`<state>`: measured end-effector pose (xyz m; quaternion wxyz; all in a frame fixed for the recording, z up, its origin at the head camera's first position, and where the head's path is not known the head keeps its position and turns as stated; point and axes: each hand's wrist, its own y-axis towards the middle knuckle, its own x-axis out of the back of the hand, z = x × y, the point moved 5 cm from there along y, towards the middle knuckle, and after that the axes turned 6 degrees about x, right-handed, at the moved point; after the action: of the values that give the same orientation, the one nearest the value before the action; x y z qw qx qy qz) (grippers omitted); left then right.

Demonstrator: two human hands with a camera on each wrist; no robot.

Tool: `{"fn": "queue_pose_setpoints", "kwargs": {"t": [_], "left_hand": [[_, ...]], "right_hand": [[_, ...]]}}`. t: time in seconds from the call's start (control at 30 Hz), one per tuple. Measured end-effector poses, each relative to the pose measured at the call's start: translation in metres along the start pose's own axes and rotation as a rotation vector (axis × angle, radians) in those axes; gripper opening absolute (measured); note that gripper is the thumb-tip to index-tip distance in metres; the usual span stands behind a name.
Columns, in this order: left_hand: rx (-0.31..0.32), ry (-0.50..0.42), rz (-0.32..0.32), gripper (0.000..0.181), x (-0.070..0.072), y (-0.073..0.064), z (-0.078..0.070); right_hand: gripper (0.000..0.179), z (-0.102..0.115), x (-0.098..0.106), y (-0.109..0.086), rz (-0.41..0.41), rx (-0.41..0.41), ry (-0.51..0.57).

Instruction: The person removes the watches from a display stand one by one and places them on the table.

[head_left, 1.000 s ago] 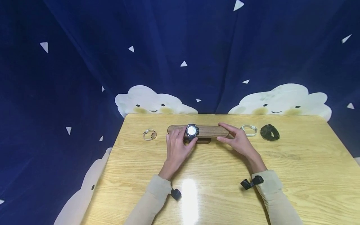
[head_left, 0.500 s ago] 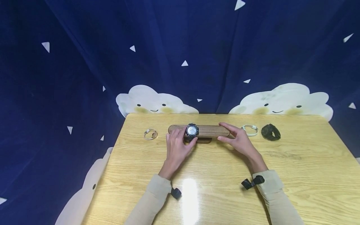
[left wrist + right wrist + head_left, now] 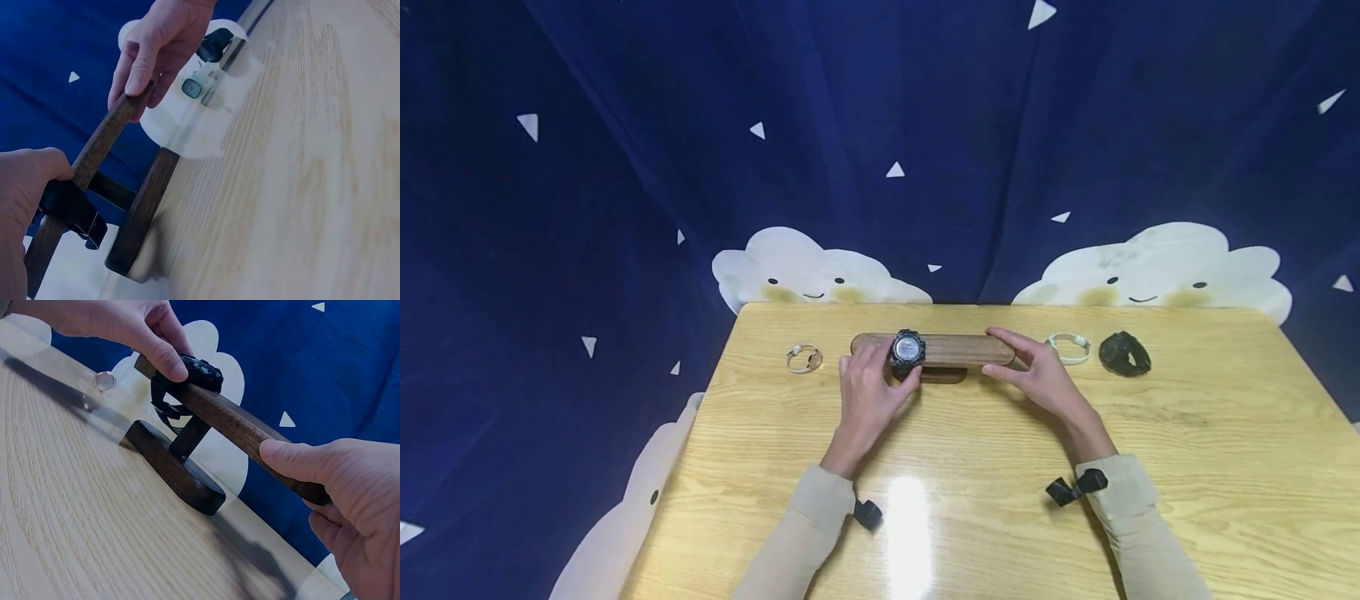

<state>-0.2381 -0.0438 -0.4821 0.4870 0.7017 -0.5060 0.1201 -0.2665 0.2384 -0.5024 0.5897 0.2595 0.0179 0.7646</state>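
A black digital wristwatch (image 3: 907, 347) is looped around the top bar (image 3: 966, 350) of a dark wooden T-shaped watch stand, its round face turned up. Left of centre, my left hand (image 3: 867, 392) pinches this watch between thumb and fingers. My right hand (image 3: 1041, 375) grips the bar's right end, thumb in front and fingers behind. In the right wrist view the watch's strap hangs as a loop under the bar, beside the post (image 3: 190, 439). The stand's oblong base (image 3: 178, 472) sits on the table, below the bar.
A small watch with a pale strap (image 3: 814, 360) lies left of the stand. To the right are a white-strapped watch (image 3: 1078, 340) and a bulky black watch (image 3: 1116, 354). The light wooden table (image 3: 1210, 467) ends at a blue curtain (image 3: 880, 100) with clouds.
The black wristwatch has slid slightly left along the bar, together with my left hand. My right hand keeps its grip on the bar's end.
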Motion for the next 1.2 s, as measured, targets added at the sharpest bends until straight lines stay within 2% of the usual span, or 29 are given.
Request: {"fn": "queue_pose_setpoints", "kwargs": {"t": [0.53,0.93,1.2], "left_hand": [[0.004,0.007,0.000,0.063,0.008,0.003,0.008],[-0.026,-0.002,-0.041,0.064,0.013,0.007,0.012],[0.002,-0.023,-0.011,0.064,0.017,0.007,0.016]], "right_hand": [[0.064,0.001,0.003,-0.002,0.009,-0.019,-0.035],[0.063,0.004,0.003,0.003,-0.006,0.002,0.002],[0.064,0.003,0.002,0.002,-0.003,-0.007,0.009]]}}
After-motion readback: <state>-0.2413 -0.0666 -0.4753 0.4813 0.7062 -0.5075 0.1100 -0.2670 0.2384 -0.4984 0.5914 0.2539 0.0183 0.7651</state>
